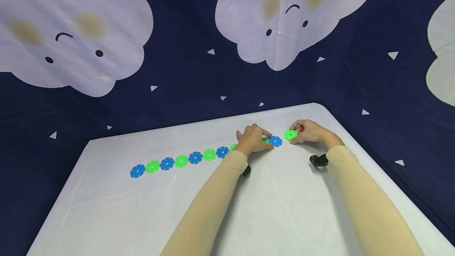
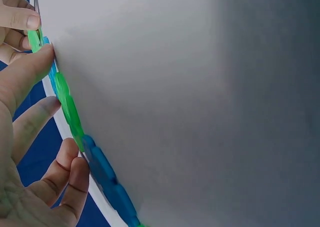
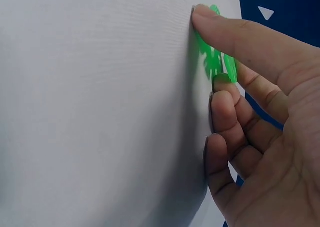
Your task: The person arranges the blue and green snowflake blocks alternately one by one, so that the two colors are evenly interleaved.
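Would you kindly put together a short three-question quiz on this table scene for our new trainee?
1. True or false: the right hand holds a green disc at the end of the row.
2. What colour is the disc beside the left hand? A red, B blue, C yellow.
3. Fill in: the row on the white table alternates blue and ____ discs.

Key: 1 true; 2 B; 3 green.

I see discs [image 1: 181, 161] as smooth plastic w/ slight gloss; green disc [image 1: 290, 134] at 1 o'clock same. Table cover [image 1: 284, 208]: matt white cloth, creased. Backdrop [image 1: 185, 70] at 12: matt printed fabric.
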`<action>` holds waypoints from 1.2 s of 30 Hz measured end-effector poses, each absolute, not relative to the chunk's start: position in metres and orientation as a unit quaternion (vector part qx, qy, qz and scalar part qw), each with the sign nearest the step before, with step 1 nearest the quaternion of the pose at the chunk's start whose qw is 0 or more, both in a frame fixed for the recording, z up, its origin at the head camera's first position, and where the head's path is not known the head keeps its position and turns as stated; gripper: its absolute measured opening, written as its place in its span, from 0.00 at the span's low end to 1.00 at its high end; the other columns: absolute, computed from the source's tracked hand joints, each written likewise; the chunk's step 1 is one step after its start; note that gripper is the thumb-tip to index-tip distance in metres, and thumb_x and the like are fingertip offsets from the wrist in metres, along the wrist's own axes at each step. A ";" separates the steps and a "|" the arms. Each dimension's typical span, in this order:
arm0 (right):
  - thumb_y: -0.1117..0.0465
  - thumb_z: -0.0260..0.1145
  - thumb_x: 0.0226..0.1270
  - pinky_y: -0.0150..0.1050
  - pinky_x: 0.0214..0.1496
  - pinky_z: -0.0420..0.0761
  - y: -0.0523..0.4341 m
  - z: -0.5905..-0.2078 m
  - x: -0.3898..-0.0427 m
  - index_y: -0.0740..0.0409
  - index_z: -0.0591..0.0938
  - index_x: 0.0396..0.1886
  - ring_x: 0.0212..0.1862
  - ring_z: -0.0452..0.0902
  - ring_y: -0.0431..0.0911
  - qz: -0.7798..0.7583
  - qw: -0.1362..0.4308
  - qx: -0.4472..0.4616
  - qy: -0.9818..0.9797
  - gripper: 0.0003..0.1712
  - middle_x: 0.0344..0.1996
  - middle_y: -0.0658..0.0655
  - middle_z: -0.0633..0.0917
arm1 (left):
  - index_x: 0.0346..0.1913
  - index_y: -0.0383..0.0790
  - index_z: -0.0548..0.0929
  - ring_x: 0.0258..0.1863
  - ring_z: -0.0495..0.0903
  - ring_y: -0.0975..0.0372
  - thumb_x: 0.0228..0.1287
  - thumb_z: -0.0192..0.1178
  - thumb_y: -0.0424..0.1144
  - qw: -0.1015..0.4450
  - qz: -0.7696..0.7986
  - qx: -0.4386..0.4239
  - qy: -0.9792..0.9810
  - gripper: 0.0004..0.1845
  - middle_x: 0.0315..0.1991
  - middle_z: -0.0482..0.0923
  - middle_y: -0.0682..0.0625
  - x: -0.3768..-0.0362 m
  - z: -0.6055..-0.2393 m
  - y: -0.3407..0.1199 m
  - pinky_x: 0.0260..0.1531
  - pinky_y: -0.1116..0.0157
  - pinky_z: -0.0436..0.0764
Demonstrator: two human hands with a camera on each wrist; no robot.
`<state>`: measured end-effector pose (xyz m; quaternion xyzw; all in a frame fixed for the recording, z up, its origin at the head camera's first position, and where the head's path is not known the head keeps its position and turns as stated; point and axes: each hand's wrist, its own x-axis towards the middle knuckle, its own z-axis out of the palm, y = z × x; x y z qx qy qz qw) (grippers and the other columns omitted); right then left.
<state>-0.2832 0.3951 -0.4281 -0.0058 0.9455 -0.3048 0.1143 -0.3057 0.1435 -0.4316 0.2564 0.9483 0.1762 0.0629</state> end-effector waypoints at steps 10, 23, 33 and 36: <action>0.52 0.80 0.53 0.39 0.45 0.69 0.390 -0.426 -0.277 0.61 0.80 0.55 0.42 0.69 0.47 -0.312 0.111 -0.022 0.943 0.33 0.37 0.54 0.76 | 0.56 0.69 0.85 0.63 0.73 0.53 0.51 0.73 0.63 0.063 0.176 0.259 0.948 0.26 0.59 0.78 0.52 -0.305 -0.433 0.145 0.68 0.29 0.55; 0.50 0.81 0.52 0.42 0.50 0.70 0.386 -0.423 -0.277 0.58 0.80 0.55 0.45 0.71 0.49 -0.295 0.128 -0.024 0.947 0.33 0.42 0.56 0.78 | 0.54 0.70 0.86 0.64 0.72 0.54 0.53 0.72 0.64 0.060 0.171 0.245 0.952 0.23 0.59 0.78 0.54 -0.305 -0.435 0.149 0.69 0.30 0.55; 0.49 0.81 0.51 0.42 0.48 0.69 0.384 -0.423 -0.278 0.58 0.80 0.53 0.44 0.70 0.49 -0.286 0.130 -0.027 0.949 0.33 0.41 0.56 0.77 | 0.53 0.71 0.86 0.64 0.73 0.53 0.52 0.72 0.64 0.053 0.171 0.244 0.953 0.23 0.59 0.78 0.53 -0.305 -0.435 0.149 0.68 0.29 0.56; 0.49 0.81 0.51 0.42 0.48 0.69 0.384 -0.424 -0.279 0.58 0.79 0.53 0.44 0.70 0.49 -0.287 0.133 -0.026 0.948 0.33 0.40 0.56 0.76 | 0.53 0.71 0.86 0.64 0.73 0.53 0.52 0.72 0.64 0.053 0.170 0.243 0.954 0.23 0.60 0.78 0.53 -0.304 -0.435 0.150 0.68 0.30 0.56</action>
